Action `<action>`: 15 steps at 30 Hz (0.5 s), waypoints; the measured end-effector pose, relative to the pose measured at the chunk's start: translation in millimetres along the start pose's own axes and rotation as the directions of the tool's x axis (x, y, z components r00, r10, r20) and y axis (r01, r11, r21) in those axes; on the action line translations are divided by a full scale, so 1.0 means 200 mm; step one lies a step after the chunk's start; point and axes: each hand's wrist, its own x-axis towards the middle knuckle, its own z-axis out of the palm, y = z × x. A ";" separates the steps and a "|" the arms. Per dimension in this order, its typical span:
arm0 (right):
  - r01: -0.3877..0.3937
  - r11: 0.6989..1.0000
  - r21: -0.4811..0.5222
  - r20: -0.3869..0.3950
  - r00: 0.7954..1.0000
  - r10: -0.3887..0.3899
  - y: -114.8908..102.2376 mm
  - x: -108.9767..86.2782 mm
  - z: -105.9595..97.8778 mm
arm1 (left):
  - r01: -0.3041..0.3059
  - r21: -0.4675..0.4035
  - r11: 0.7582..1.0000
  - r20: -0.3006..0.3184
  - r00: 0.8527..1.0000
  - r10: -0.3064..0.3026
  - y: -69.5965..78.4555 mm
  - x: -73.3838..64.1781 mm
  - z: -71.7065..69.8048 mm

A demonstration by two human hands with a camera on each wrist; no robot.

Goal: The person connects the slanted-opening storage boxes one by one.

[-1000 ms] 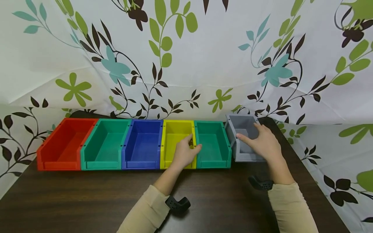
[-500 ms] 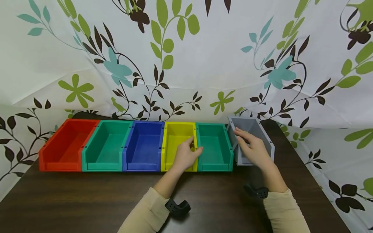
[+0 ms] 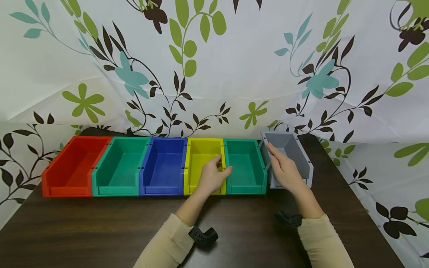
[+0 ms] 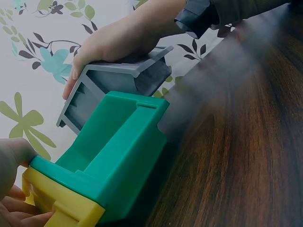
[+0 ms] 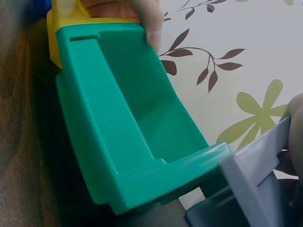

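Note:
My left hand [image 3: 212,176] pinches the adjoining side walls of the yellow bin [image 3: 197,158] and the right-hand green bin [image 3: 246,163]. Its thumb is on the green side, its fingers inside the yellow bin. At the right end of the row, my right hand [image 3: 285,171] grips the left side wall of the grey bin [image 3: 285,140]. In the right wrist view, the wall of the grey bin [image 5: 255,175] sits close against a corner of the green bin [image 5: 99,137]. From the left wrist view, the grey bin [image 4: 94,90] stands slightly apart and tilted relative to the green one.
Left of the yellow bin, a blue bin [image 3: 164,167], another green bin [image 3: 124,167] and a red bin [image 3: 78,163] stand side by side. All rest on a dark wooden table [image 3: 100,230]. A patterned cloth [image 3: 214,85] hangs behind it.
My right hand has moved left, from spanning the grey bin with spread fingers to gripping its left wall. My left hand keeps its hold on the yellow and green bins.

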 end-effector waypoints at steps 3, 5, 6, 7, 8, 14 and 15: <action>0.003 1.000 -0.014 0.015 1.000 -0.003 0.01 0.00 0.01 | -0.002 0.003 1.000 0.001 1.000 0.002 0.00 0.00 0.00; -0.003 1.000 -0.024 0.030 1.000 0.004 0.01 0.00 0.02 | -0.002 0.005 1.000 0.002 1.000 0.002 0.00 0.00 0.00; -0.006 1.000 -0.027 0.033 0.999 0.007 0.01 0.00 0.02 | -0.001 0.006 1.000 0.003 1.000 0.001 0.00 0.00 0.00; -0.007 1.000 -0.027 0.035 0.999 0.008 0.02 0.00 0.02 | 0.001 0.007 1.000 0.003 1.000 -0.001 0.00 0.01 0.00; -0.011 1.000 -0.023 0.036 0.999 0.012 0.02 0.01 0.03 | 0.003 0.009 1.000 0.003 1.000 -0.003 0.00 0.01 0.00; 0.018 0.999 -0.031 0.030 0.999 -0.017 0.02 0.02 0.02 | 0.004 0.012 1.000 0.001 1.000 -0.004 -0.01 0.01 0.00; 0.026 0.999 -0.038 0.027 0.999 -0.025 0.02 0.02 0.02 | 0.002 0.011 1.000 0.001 1.000 -0.002 -0.01 0.01 0.01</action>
